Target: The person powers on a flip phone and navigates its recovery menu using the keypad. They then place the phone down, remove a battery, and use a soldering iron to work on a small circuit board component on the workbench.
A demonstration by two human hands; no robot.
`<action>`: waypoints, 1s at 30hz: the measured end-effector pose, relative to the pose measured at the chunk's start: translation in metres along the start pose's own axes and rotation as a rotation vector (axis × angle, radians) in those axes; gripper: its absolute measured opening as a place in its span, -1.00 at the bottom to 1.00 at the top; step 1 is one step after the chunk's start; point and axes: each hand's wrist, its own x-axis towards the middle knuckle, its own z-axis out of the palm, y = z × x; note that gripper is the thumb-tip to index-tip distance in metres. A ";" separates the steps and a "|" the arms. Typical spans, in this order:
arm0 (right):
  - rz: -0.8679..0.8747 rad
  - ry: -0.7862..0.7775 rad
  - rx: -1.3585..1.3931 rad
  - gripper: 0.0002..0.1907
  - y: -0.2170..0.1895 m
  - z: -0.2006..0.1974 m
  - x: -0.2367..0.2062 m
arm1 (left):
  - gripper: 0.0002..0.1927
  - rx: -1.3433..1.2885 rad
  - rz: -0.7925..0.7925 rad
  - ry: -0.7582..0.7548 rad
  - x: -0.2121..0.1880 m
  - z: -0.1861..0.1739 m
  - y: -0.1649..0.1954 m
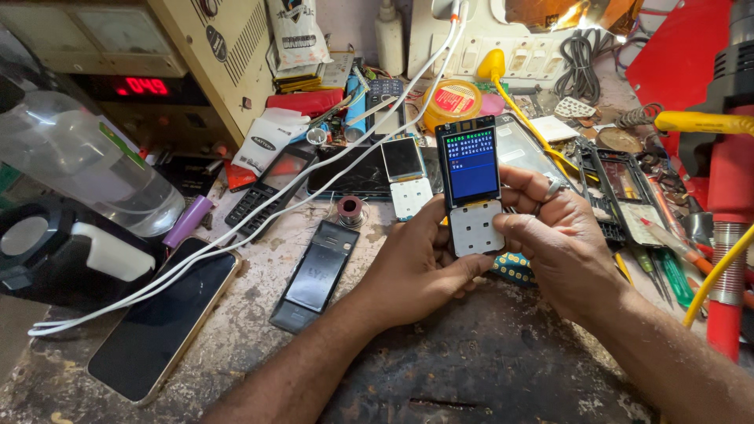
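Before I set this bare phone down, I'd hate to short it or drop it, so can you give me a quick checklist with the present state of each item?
1. Both hands on the phone: left hand and right hand hold it. Ok.
2. Screen lit: blue, showing text. Ok.
3. Keypad sheet in place below the screen. Ok.
4. Right thumb pressing the keypad: cannot tell.
5. Landing spot: screwdrivers and phone frame crowd the right side. Not ok.
6. White cable apart from the hands. Ok.
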 end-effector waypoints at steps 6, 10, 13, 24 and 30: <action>0.032 0.017 -0.064 -0.45 -0.003 0.002 0.000 | -0.45 0.038 0.041 0.011 -0.001 0.000 0.001; 0.022 0.010 -0.040 -0.44 -0.002 0.002 0.001 | -0.46 -0.006 0.013 0.001 -0.001 -0.001 0.001; 0.021 0.009 -0.043 -0.45 -0.001 0.001 0.000 | -0.46 0.016 -0.012 -0.006 -0.001 -0.003 0.001; 0.012 -0.043 0.038 -0.44 -0.006 0.006 -0.001 | -0.53 0.048 -0.100 -0.010 -0.001 -0.012 0.007; 0.040 -0.030 0.040 -0.45 -0.006 0.008 0.001 | -0.61 -0.120 0.004 0.127 0.004 -0.022 0.002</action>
